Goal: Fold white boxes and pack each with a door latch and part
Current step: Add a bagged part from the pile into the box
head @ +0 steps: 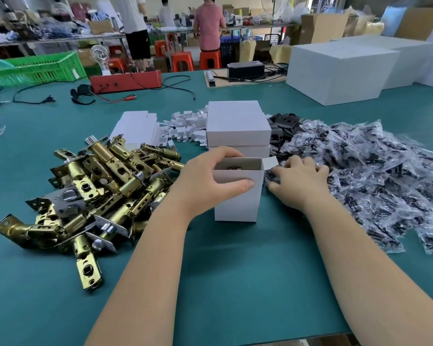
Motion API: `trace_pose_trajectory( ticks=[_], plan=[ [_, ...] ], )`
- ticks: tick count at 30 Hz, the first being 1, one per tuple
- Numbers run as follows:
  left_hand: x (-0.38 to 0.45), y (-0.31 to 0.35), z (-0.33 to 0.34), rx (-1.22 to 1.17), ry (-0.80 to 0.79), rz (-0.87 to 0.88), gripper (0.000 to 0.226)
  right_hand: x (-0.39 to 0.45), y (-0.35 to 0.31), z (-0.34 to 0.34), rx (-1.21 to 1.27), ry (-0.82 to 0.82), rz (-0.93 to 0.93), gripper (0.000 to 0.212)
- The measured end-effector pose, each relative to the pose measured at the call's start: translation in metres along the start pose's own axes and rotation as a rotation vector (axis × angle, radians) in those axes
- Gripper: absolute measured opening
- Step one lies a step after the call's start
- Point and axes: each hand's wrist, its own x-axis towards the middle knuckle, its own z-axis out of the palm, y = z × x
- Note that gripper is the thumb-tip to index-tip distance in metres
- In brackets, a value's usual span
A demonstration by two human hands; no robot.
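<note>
White carton (238,196) steadied upright, latch inside.
Left hand (208,181) pinches its light, crushable rim; right hand (298,181), fingers loosely curled, reaches into slippery bagged parts (375,176).

Bare left hand (205,181), bare right hand (300,181), sleeveless forearms, no gloves

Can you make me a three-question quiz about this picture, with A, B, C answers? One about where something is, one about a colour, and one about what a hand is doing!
1. Where is the pile of brass door latches?
A. left of the open white box
B. inside the green crate
C. on the big white carton

2. What colour is the table mat?
A. red
B. teal
C. yellow

3. What is the left hand doing?
A. lying flat on the mat
B. gripping the open box
C. lifting a latch

Answers:
1 A, the latches lie beside the box on its left.
2 B, the mat is teal.
3 B, its thumb and fingers wrap the box top, while the right hand reaches into the bagged parts.
</note>
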Motion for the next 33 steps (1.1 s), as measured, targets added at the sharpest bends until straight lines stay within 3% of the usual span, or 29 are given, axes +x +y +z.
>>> trace_pose_trajectory(
  ticks=[8,14,17,21,24,28,33],
  plan=[
    [-0.001,0.001,0.002,0.024,0.027,0.035,0.041,-0.001,0.001,-0.005,0.379,0.234,0.111,0.025],
    [-0.003,0.006,0.013,-0.081,0.128,0.147,0.067,-0.014,0.0,-0.024,0.823,0.441,0.188,0.011],
    [-0.002,0.007,0.019,-0.111,0.19,0.178,0.075,-0.024,-0.006,-0.035,1.125,0.554,0.089,0.017],
    [-0.001,0.01,0.035,-0.251,0.236,0.074,0.076,-0.038,-0.013,-0.055,1.499,0.62,-0.152,0.031],
    [-0.001,0.011,0.045,-0.316,0.147,0.055,0.072,-0.043,-0.013,-0.067,1.504,0.574,-0.323,0.024],
    [0.0,0.011,0.049,-0.302,0.142,0.063,0.068,-0.051,-0.022,-0.065,1.387,0.414,-0.398,0.027],
    [0.0,0.011,0.043,-0.347,0.147,0.033,0.059,-0.053,-0.027,-0.062,0.994,0.556,-0.391,0.009]
  ],
)
